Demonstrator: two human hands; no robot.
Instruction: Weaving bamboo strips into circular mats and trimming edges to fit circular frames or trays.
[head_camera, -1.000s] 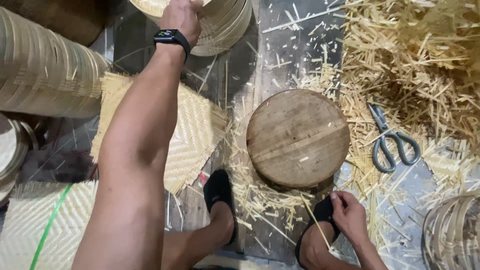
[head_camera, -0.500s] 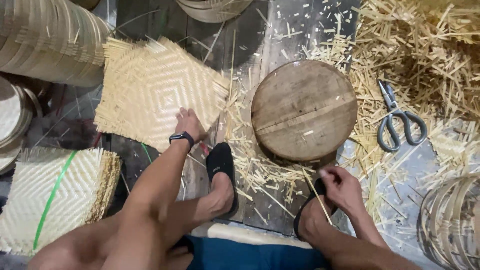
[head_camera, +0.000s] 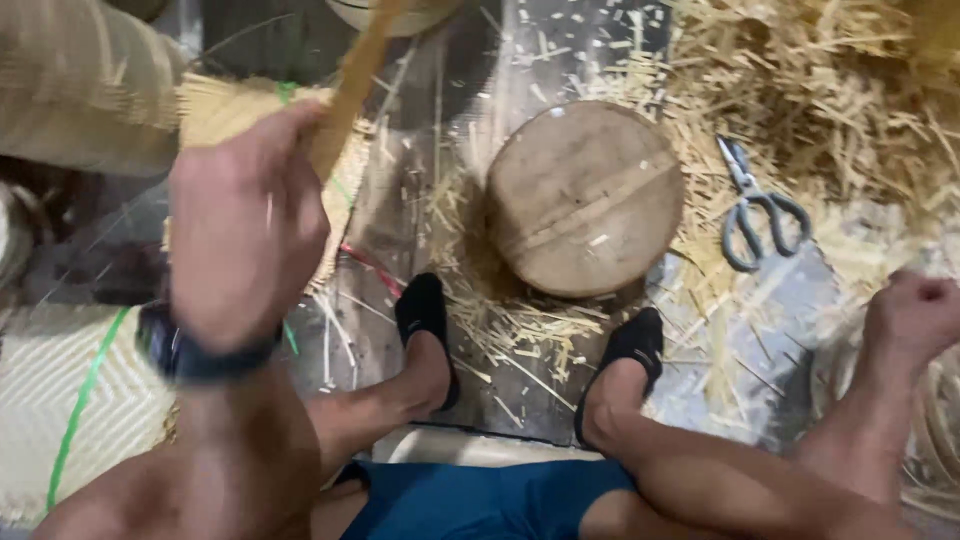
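At the far left a stack of woven mats (head_camera: 70, 410), bound with a green band, lies on the floor (head_camera: 440, 110) below and left of the left hand (head_camera: 245, 225). Above it sits a pile of bamboo hoops (head_camera: 80, 90).

The left hand is raised close to the camera, a dark watch (head_camera: 200, 350) on its wrist. Its grip is closed on a bamboo strip (head_camera: 350, 85) that rises up and to the right from the fingers. The blur hides how the fingertips lie on it. Behind the hand, partly covered by it, another mat (head_camera: 225, 110) lies flat on the floor, fringe loose at its edges.

To the right of that grip the two feet in black socks (head_camera: 425, 315) rest on the floor, and just beyond them stands a round wooden block (head_camera: 585, 195) with nothing on top but a few chips. Bamboo scraps (head_camera: 800, 90) lie thick around it, and scissors (head_camera: 755, 205) rest among them, untouched.

The right hand (head_camera: 915, 315) is curled into a loose fist at the far right, well apart from the strip and near a basket rim (head_camera: 935, 430). I cannot tell whether it holds anything.

As a judgement, the work is early in this piece: several mats are finished and stacked, the strip is only just picked up, and nothing is on the block for trimming.
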